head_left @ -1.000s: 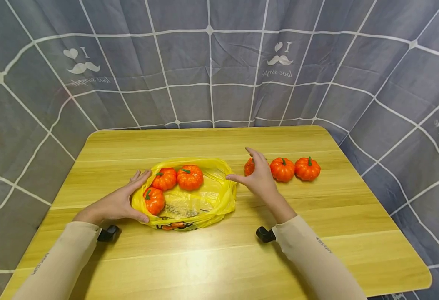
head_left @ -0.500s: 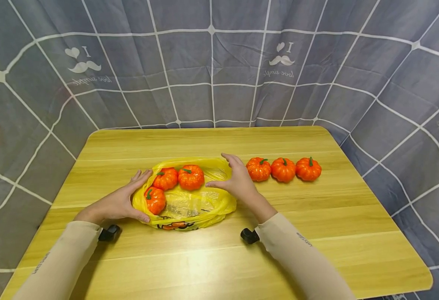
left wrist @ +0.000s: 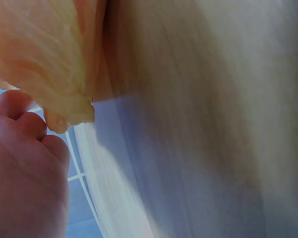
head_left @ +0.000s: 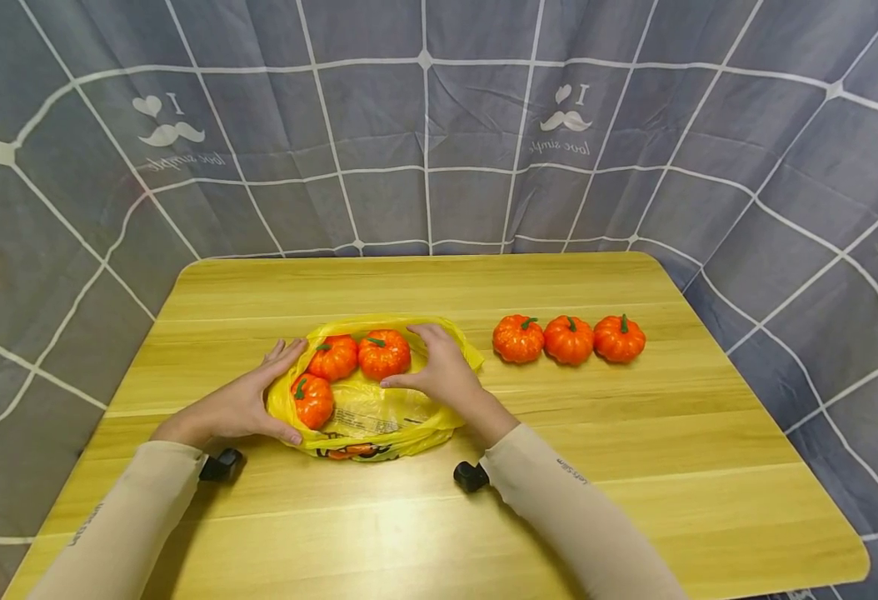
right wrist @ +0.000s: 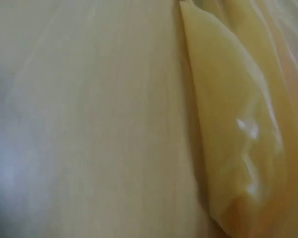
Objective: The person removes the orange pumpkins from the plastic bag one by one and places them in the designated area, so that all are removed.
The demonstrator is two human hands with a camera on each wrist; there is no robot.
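Observation:
A yellow plastic bag lies mouth-up on the table with three small orange pumpkins in it: one at the back left, one at the front left and one in the back middle. My left hand holds the bag's left side, thumb at the front and fingers behind. In the left wrist view, bent fingers show beside the bag. My right hand reaches over the bag's right side, thumb and fingers spread, close to the back middle pumpkin. The right wrist view shows only bag and tabletop.
Three more orange pumpkins stand in a row right of the bag: a left one, a middle one and a right one. The wooden table has a grey checked curtain around its back and sides.
My right hand has moved left from the pumpkin row, over the bag's right rim and in beside the back middle pumpkin. The left hand has stayed at the bag.

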